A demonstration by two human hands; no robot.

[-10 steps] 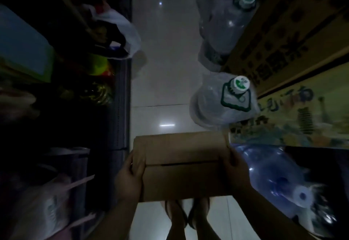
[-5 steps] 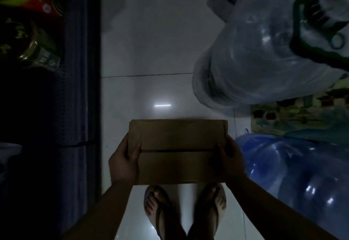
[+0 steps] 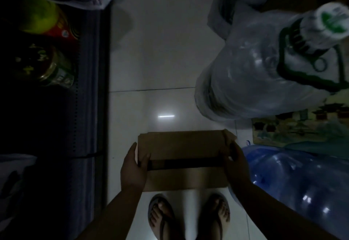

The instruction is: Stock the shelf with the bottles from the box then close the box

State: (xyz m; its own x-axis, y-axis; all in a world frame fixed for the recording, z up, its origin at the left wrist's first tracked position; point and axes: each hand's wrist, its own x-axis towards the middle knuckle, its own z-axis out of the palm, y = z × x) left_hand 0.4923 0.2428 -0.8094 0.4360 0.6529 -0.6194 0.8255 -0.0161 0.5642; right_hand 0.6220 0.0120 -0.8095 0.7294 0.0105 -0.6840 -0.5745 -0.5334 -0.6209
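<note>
A brown cardboard box is low over the white tiled floor, just beyond my feet. Its two top flaps lie nearly flat with a dark gap between them. My left hand grips the box's left end, thumb on top. My right hand grips the right end, where a small flap corner sticks up. The dark shelf runs along the left, with a green-topped bottle and a gold-labelled bottle on it. No bottles show inside the box.
A large clear water jug with a green handle and white cap stands at right, and a blue jug sits beside my right arm. A printed carton lies between them. My sandalled feet are below the box.
The view has tilted down and the box has sunk toward the floor. The gap between the top flaps has widened, and a flap corner at the right end has lifted.
</note>
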